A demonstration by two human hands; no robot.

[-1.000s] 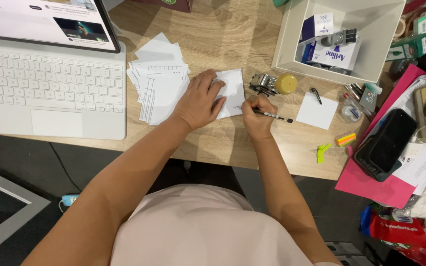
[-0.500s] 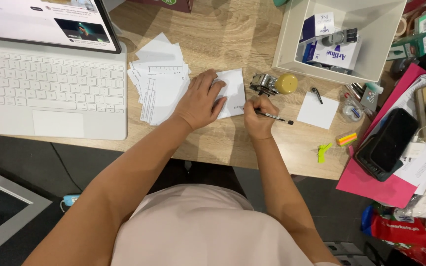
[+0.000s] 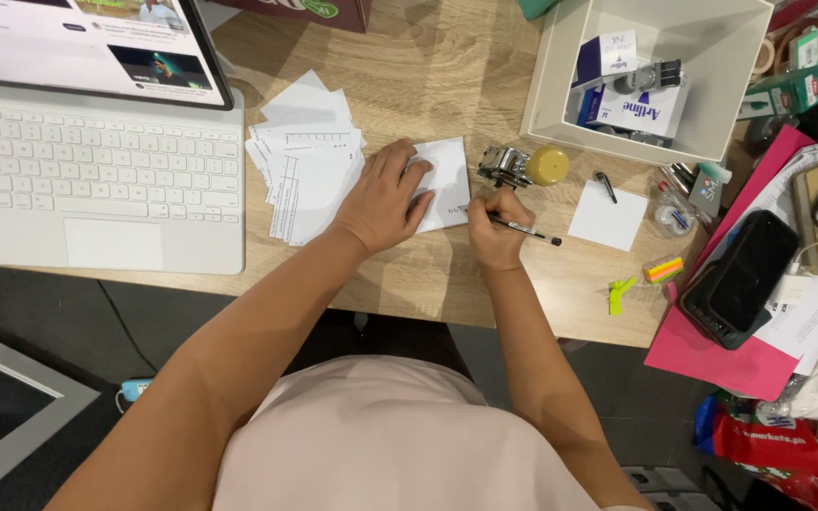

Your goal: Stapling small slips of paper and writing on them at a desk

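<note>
Now the left hand [image 3: 382, 201] is lying flat, fingers spread, pinning a small white paper slip [image 3: 445, 182] to the wood-grain desk [image 3: 428, 76]. Meanwhile the right hand [image 3: 497, 232] is pinching a slim black pen [image 3: 526, 230] at the slip's edge, its tip hidden. Alongside, loose white papers [image 3: 305, 161] are fanning beside a smooth white keyboard [image 3: 97, 180].

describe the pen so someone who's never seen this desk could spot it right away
Start at the white keyboard on the left of the wooden desk and move right past the fanned stack of white papers to the two hands. The pen is the thin dark stick in the right hand, its tip on the small white slip under the left hand. It is the only writing tool being held.
</note>
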